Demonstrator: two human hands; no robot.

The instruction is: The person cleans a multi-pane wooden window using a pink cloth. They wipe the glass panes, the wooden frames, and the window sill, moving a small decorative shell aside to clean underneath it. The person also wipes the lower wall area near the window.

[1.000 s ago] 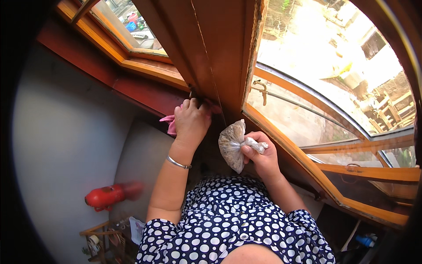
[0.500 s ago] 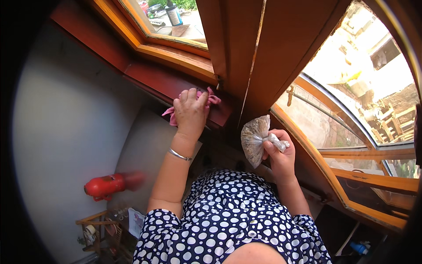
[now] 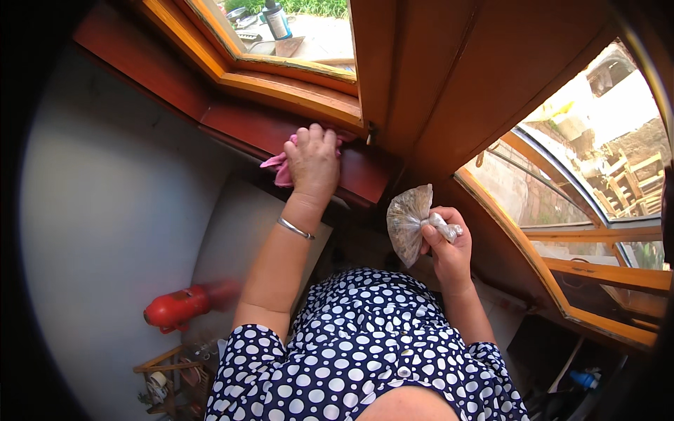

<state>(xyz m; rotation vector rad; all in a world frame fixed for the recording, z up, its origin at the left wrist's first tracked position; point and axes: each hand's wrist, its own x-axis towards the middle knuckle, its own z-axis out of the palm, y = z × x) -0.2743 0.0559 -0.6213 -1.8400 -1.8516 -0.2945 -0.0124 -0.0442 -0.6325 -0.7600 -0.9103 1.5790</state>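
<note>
My left hand (image 3: 314, 160) presses a bunched pink cloth (image 3: 282, 172) onto the dark red wooden windowsill (image 3: 246, 130), its fingers curled over the cloth near the window frame. Part of the cloth is hidden beneath the palm. Off to the right, my right hand (image 3: 449, 247) pinches the twisted neck of a clear plastic bag (image 3: 409, 223), holding it in the air in front of my body. Brownish, crumbly contents fill the bag's fanned-out end; what they are I cannot tell.
An orange-framed window (image 3: 295, 78) rises behind the sill, with a dark bottle (image 3: 276, 21) outside. To the right stands another wooden frame (image 3: 540, 270) with glass. A red cylinder (image 3: 177, 309) is at the lower left, beside a wooden rack (image 3: 165, 365).
The view has shifted a little, so the window and sill appear farther right. My left hand has shifted slightly along the sill with the cloth. My right hand keeps hold of the bag.
</note>
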